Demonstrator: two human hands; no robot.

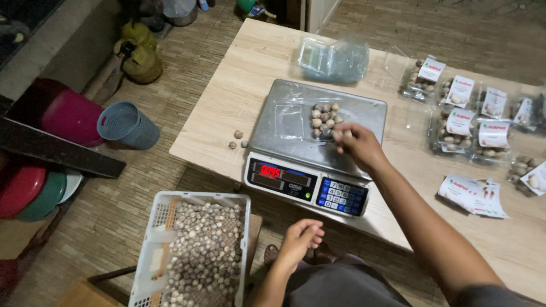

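Right hand (359, 145) over steel digital scale (315, 150), fingers pinched on small round brown nut (338, 135); clear plastic clamshell tray (296, 116) of nuts on scale, just beyond fingertips; left hand (298, 241) loosely curled, empty, beside white mesh basket (161, 239), farther from tray

both forearms bare to above the elbow, no watch, rings or gloves visible on left hand (300, 240) or right hand (357, 144). dark grey short sleeve at the right shoulder. dark grey cloth, shirt or shorts, across the lap.
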